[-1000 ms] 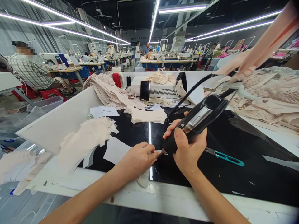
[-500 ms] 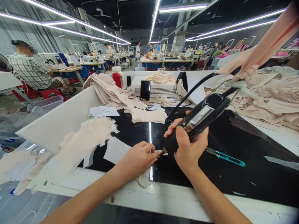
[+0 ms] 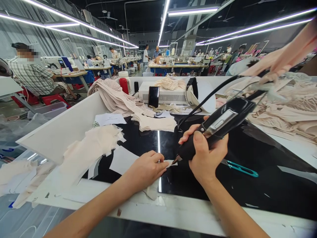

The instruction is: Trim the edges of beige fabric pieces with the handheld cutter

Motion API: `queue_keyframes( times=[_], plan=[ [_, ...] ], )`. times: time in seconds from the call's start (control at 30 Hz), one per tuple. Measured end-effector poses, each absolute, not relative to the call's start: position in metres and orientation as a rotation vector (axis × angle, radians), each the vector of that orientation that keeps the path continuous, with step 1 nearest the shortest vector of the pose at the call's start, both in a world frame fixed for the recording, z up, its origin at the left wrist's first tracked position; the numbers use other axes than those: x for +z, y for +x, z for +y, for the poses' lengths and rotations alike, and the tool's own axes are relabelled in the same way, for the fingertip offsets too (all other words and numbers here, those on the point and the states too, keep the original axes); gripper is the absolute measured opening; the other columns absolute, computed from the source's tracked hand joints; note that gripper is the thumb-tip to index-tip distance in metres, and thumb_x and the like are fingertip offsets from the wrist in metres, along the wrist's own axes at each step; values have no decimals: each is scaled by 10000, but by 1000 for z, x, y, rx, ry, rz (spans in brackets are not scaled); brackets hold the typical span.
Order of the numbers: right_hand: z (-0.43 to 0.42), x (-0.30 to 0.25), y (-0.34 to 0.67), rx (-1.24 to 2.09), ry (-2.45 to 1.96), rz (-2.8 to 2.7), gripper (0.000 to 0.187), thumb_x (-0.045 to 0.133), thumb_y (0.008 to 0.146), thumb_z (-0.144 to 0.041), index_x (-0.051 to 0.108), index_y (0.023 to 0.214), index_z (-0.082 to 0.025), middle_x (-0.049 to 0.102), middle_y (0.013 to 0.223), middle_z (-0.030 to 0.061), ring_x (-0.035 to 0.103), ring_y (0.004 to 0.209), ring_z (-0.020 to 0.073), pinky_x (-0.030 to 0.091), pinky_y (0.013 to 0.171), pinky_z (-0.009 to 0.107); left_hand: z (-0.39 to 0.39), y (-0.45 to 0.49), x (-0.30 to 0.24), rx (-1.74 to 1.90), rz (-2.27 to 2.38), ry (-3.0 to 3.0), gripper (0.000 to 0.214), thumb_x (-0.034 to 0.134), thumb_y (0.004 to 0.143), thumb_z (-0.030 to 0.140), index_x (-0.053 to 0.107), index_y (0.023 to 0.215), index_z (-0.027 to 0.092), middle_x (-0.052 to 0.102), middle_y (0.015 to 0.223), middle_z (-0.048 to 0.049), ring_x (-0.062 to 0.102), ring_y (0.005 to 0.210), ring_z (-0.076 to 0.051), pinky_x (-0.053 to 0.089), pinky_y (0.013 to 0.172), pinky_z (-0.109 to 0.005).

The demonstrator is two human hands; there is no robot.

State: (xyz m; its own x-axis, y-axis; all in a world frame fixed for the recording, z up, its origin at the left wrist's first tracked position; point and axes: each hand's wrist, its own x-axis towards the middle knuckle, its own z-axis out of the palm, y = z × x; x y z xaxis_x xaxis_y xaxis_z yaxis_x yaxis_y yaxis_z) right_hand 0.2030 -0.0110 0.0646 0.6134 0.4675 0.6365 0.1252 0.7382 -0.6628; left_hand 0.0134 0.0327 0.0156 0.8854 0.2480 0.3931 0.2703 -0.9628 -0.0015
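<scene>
My right hand [image 3: 210,155] is wrapped around a black corded hand tool [image 3: 216,127] with a silver switch plate. Its narrow metal tip [image 3: 175,160] points down and left, at the right part of a small pale fabric piece [image 3: 172,162]. Fingers closed together, my left hand [image 3: 146,170] presses and pinches that piece on the black work surface [image 3: 193,181]. A white sheet [image 3: 123,160] lies partly beneath my left hand. Teal-handled thread snips [image 3: 241,168] rest to the right of my right wrist.
Stacked beige fabric pieces [image 3: 155,122] lie ahead, before a phone [image 3: 154,96] leaning on a white vented box [image 3: 170,97]. More beige fabric is heaped left [image 3: 90,148] and right [image 3: 287,112]. The tool's cable [image 3: 210,96] arcs beside pink hanging cloth [image 3: 289,56]. Several people sit or stand farther off.
My right hand and the tool have shifted a little to the right, the tip sliding away from my left fingertips along the pale piece. The left hand stays in place.
</scene>
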Motion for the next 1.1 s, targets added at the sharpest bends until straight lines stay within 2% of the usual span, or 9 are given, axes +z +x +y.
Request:
queue_keyframes(
  times=[0.13,0.27,0.43,0.53,0.67,0.9,1.1],
  plan=[
    [-11,64,210,217,-720,-915,405,932,941,-448,624,1143,-280,754,820,-82,681,553,120,629,551,279,35,14,16,-545,-376,-3000,185,572,1204,203,752,1235,178,738,1099,-62,708,965,-214,632,885,-351],
    [-9,59,214,198,-737,-909,378,923,950,-414,619,1126,-276,758,833,-81,684,566,115,629,558,268,37,16,17,-590,-284,-3015,190,543,1195,141,731,1183,163,746,1119,-71,729,1000,-215,632,947,-373],
    [-7,58,215,189,-770,-920,323,881,958,-351,601,1103,-283,755,831,-85,689,574,119,626,567,274,40,20,19,-560,-252,-3004,227,504,1196,108,719,1137,155,759,1095,-79,744,970,-216,633,926,-372],
    [-7,57,215,195,-763,-917,293,861,945,-289,599,1077,-285,760,834,-84,691,582,118,626,567,271,40,21,19,-536,-255,-2996,200,526,1185,102,718,1217,145,760,1080,-75,750,961,-223,642,913,-379],
    [-6,58,215,204,-765,-923,281,851,943,-281,589,1044,-289,761,838,-83,693,584,114,624,566,269,40,20,21,-522,-271,-3007,268,529,1179,100,705,1370,164,752,1106,-74,752,994,-224,654,929,-386],
    [-13,61,212,232,-748,-905,406,929,933,-469,623,1126,-284,757,825,-79,689,562,127,623,548,284,40,19,22,-505,-302,-3062,293,498,1206,151,741,1370,158,747,1167,-99,745,1038,-229,656,975,-394],
    [-13,55,209,227,-742,-932,370,901,970,-453,616,1129,-279,758,820,-77,695,574,128,621,567,289,42,19,22,-530,-318,-3101,326,488,1225,199,754,1409,157,753,1190,-103,749,1042,-234,654,961,-390]
  ],
)
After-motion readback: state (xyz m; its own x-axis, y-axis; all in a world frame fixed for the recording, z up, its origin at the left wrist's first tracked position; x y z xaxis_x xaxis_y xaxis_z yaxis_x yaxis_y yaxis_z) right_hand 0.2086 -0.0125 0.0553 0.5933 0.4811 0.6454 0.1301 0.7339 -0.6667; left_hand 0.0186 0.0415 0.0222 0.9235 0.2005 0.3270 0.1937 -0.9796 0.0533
